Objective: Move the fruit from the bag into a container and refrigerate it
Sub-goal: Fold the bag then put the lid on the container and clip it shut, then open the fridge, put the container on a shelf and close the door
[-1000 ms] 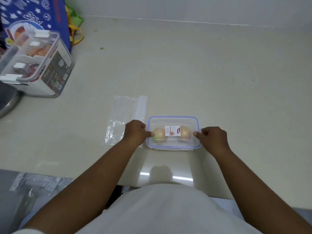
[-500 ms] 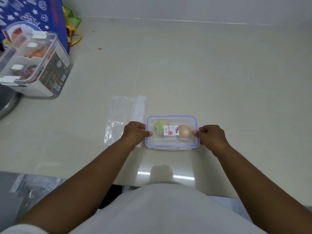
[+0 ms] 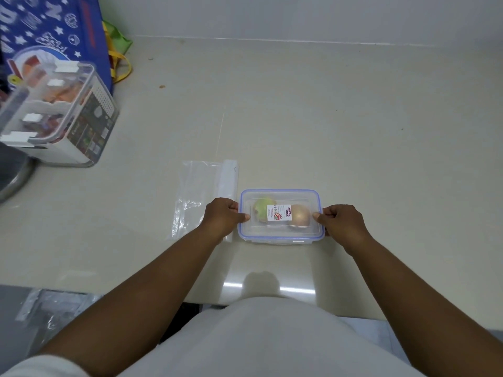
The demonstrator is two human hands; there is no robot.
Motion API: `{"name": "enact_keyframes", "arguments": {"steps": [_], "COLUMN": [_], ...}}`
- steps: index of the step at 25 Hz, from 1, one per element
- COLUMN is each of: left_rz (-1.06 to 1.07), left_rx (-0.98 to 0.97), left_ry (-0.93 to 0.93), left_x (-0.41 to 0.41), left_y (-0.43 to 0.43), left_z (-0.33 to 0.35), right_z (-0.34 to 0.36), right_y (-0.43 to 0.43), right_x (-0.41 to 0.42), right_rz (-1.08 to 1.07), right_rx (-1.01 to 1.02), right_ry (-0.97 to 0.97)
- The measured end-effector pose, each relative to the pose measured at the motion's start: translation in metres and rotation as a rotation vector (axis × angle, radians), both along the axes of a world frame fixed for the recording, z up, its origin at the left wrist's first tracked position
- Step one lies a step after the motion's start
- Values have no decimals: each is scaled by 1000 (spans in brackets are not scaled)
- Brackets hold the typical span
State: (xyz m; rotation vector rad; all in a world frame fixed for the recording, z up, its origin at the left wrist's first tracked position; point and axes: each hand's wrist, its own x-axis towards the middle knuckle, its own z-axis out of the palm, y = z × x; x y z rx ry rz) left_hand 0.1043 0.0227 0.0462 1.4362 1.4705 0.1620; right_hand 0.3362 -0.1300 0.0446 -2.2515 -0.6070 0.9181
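The fruit is already in the container [image 3: 281, 235], a clear box with a blue-rimmed lid sitting near the front edge of the counter [image 3: 340, 126]: a green fruit [image 3: 261, 208] on the left and a brownish one [image 3: 300, 214] on the right show through the lid. The left hand [image 3: 221, 217] and the right hand [image 3: 343, 221] are each curled onto a short end, thumbs on top of the lid.

My guess is the side latches are being pressed down. Best to push both ends evenly, then check the near and far clips before lifting the box level.

The empty plastic bag [image 3: 202, 197] lies flat just left of the box. The counter is pale and smooth; a bigger storage box [image 3: 58, 117] stands far left against a blue bag [image 3: 49, 31]. No fridge is in sight.
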Motion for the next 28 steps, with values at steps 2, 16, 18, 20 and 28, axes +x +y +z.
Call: {"name": "enact_keyframes", "arguments": {"steps": [2, 16, 18, 20, 28], "left_rz": [-15, -17, -34, -94, -398], "left_rx": [13, -23, -21, 99, 595], "left_ry": [-9, -186, -184, -119, -368], "left_x": [1, -13, -11, -11, 14], "left_y": [3, -1, -2, -3, -107], "left_z": [-1, -23, -23, -19, 7], "right_z": [-1, -11, -10, -7, 14], "right_y": [-2, -9, -12, -21, -195], "right_x": [-2, -40, -49, -59, -101], "right_rz": [-38, -157, -196, -265, -468], "right_rx": [10, 3, 3, 47, 184], "right_ry": [21, -185, -205, -217, -309]}}
